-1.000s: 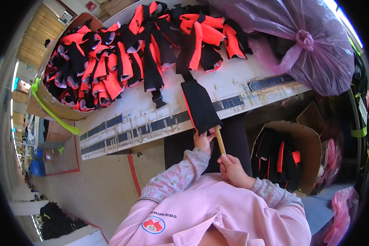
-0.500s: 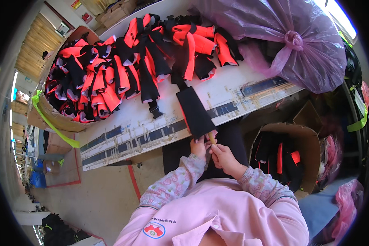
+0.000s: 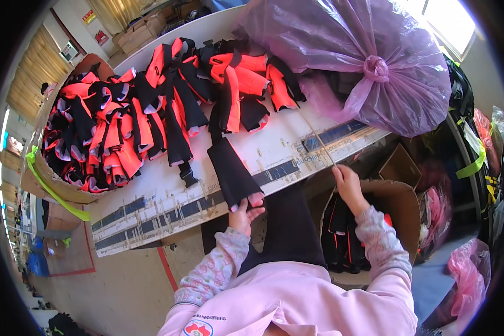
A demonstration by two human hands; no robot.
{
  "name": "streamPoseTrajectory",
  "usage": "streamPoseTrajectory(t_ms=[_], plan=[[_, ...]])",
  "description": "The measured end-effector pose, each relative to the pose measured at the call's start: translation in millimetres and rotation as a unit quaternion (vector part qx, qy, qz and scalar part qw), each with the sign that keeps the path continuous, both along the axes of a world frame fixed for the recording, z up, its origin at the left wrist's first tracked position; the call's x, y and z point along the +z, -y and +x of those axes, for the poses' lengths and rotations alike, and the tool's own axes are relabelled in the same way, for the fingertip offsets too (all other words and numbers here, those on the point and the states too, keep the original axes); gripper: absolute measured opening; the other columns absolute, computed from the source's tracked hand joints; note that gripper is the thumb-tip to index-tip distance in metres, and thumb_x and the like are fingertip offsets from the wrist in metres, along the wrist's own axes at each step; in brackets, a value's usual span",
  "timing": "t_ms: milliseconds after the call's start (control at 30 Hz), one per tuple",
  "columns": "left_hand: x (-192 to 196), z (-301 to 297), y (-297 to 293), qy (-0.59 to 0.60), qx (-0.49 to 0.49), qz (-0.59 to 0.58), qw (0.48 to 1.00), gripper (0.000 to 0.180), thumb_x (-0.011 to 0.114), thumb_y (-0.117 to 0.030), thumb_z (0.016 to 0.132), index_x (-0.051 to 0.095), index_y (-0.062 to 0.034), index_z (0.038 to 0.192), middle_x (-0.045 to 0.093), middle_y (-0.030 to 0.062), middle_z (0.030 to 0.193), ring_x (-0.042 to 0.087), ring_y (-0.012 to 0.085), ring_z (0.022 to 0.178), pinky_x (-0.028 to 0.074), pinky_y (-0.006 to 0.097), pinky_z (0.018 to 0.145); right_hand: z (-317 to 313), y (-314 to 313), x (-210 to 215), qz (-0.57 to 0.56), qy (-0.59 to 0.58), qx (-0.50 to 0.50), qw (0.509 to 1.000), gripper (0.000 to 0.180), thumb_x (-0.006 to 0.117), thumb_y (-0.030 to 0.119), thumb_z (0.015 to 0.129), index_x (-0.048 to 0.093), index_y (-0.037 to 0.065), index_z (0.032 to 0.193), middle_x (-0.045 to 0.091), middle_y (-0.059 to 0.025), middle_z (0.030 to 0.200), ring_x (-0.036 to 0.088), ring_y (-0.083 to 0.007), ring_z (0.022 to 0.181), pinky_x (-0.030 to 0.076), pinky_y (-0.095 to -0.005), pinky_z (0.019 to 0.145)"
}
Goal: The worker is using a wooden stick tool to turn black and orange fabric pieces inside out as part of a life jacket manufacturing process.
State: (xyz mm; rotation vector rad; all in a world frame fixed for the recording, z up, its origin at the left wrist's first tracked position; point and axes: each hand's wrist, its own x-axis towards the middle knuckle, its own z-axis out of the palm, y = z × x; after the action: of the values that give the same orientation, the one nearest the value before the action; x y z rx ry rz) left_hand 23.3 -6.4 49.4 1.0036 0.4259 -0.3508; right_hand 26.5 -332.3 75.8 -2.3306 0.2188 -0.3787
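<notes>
Holding the black sleeve (image 3: 233, 172) in our left hand (image 3: 242, 219) and a thin stick (image 3: 318, 138) in our right hand (image 3: 350, 187), we have them apart; how many piled pieces (image 3: 143, 134) beyond the left hand are finished, we cannot tell

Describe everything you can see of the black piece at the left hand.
The black piece looks like soft, padded fabric, roughly oblong, with a pinkish lining showing at its near end. It lies slanted on the white table, reaching the front edge. A narrow black strip extends from its far end toward the heap. The left hand touches its near end; the grip is unclear.
</notes>
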Motion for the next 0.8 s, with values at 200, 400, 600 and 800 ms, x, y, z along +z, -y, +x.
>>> streamPoseTrajectory(t_ms=[200, 400, 600, 800], plan=[[8, 3, -2, 0.011, -0.036, 0.02, 0.999, 0.034, 0.046, -0.029, 0.093, 0.056, 0.0009, 0.107, 0.063, 0.0126, 0.091, 0.064, 0.022, 0.072, 0.052, 0.033, 0.071, 133, 27, 45, -0.112, 0.168, 0.022, 0.979, 0.013, 0.06, 0.014, 0.08, 0.061, 0.002, 0.086, 0.055, -0.0181, 0.085, 0.055, -0.0365, 0.082, 0.045, -0.0413, 0.071], [10, -1, -7, 0.01, -0.032, 0.041, 0.999, 0.036, 0.045, -0.029, 0.093, 0.056, 0.0023, 0.108, 0.063, 0.0139, 0.094, 0.063, 0.0231, 0.074, 0.051, 0.035, 0.073, 249, 56, 67, -0.271, 0.133, -0.133, 0.944, 0.047, 0.068, 0.02, 0.074, 0.049, 0.0, 0.112, 0.049, -0.022, 0.117, 0.046, -0.0378, 0.111, 0.039, -0.0409, 0.093], [15, 1, 0, 0.001, -0.035, 0.04, 0.999, 0.032, 0.043, -0.024, 0.094, 0.054, 0.0024, 0.109, 0.062, 0.016, 0.099, 0.063, 0.0241, 0.077, 0.052, 0.037, 0.074, 273, 95, 40, -0.403, -0.026, -0.334, 0.852, 0.064, 0.069, 0.027, 0.069, 0.042, 0.003, 0.122, 0.046, -0.0248, 0.123, 0.044, -0.0371, 0.117, 0.032, -0.0477, 0.1], [13, -1, -7, 0.014, -0.045, 0.042, 0.998, 0.031, 0.042, -0.022, 0.094, 0.053, 0.0031, 0.109, 0.062, 0.0165, 0.098, 0.063, 0.0246, 0.074, 0.053, 0.037, 0.073, 248, 68, 23, -0.51, 0.043, -0.119, 0.851, 0.017, 0.046, 0.014, 0.08, 0.058, 0.006, 0.09, 0.062, -0.0151, 0.092, 0.06, -0.0308, 0.091, 0.038, -0.0475, 0.093]])
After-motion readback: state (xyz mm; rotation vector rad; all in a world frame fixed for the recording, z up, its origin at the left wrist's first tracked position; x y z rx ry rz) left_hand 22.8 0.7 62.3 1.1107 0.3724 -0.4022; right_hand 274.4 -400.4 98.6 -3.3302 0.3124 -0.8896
